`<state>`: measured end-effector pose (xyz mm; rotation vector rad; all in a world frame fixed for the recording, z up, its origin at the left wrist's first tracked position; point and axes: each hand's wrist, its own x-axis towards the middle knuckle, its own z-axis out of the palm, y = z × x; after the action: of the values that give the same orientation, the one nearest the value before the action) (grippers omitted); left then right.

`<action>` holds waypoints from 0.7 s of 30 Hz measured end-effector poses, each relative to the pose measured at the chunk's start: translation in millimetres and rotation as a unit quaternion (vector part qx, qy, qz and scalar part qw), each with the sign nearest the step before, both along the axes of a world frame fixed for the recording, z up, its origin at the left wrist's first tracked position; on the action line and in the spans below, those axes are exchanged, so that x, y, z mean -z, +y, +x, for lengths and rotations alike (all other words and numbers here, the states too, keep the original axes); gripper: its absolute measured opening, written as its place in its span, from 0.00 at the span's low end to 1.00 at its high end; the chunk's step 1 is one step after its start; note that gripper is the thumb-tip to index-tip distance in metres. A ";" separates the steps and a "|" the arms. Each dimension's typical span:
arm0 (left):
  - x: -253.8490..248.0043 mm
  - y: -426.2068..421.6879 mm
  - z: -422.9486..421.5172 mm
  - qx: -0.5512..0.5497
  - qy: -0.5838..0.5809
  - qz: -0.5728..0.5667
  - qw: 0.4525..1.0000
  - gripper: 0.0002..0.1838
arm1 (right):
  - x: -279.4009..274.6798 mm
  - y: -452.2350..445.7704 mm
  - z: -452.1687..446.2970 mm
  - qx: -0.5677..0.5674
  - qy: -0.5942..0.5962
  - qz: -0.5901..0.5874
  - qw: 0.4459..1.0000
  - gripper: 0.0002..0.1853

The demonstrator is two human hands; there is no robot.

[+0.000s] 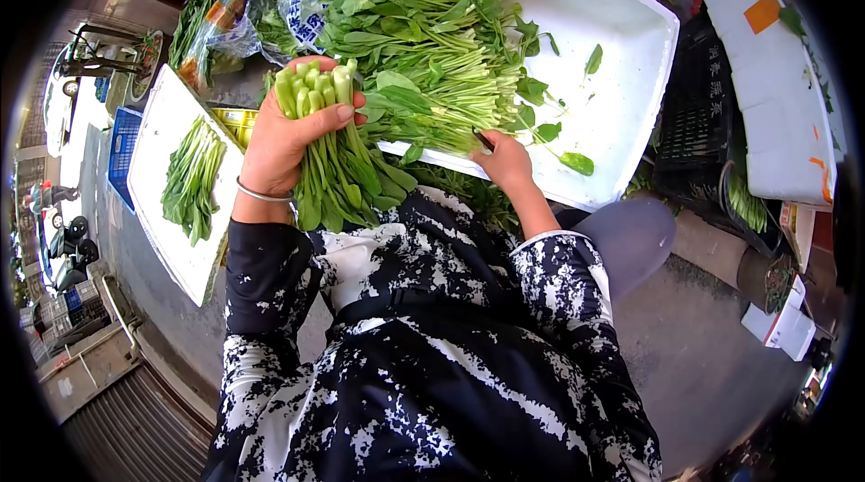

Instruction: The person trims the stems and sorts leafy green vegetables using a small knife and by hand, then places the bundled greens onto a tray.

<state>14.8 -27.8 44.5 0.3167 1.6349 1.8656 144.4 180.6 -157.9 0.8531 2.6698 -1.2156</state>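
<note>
My left hand is closed around a bunch of leafy greens, its pale cut stems up and its leaves hanging down. My right hand is closed on a small dark tool at the near rim of a white foam box. The tool's kind is too small to make out. Just beyond that hand, a large heap of the same greens fills the box's left part, stem ends towards the right hand. Several loose leaves lie on the box floor.
A white foam board at left bears another bunch of greens. Behind it are a blue crate and a yellow crate. Bagged greens stand at the back left. On the right are a black crate and another foam box.
</note>
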 end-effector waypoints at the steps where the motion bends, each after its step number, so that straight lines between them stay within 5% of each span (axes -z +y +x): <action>1: -0.1 -1.4 -0.1 -0.010 0.025 0.020 0.999 0.19 | 3.0 -0.3 -1.3 -0.002 0.001 0.000 1.000 0.13; 7: 5.3 -13.4 -1.7 -0.010 0.015 -0.021 1.000 0.23 | 4.7 11.5 -2.3 -0.001 -0.014 -0.004 1.000 0.15; 10: 8.3 -10.6 0.3 -0.008 0.038 -0.045 0.998 0.24 | 2.6 15.0 -5.4 0.110 0.158 -0.256 0.947 0.11; 11: 8.9 -9.5 0.9 -0.009 0.060 -0.059 0.996 0.25 | 0.6 18.0 -4.5 0.109 0.159 -0.255 0.947 0.11; 13: 11.7 -11.9 -1.4 0.003 0.076 -0.078 0.994 0.25 | -32.1 20.8 -4.8 0.193 0.094 -0.437 0.874 0.10; 21: 2.5 -25.0 -2.3 -0.030 0.144 -0.120 0.982 0.19 | -1.5 23.5 6.0 0.227 0.097 -0.398 0.883 0.12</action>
<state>12.5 -52.8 42.0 0.4552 2.0630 1.7022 150.3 204.2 -156.4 1.2427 1.7685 -2.3497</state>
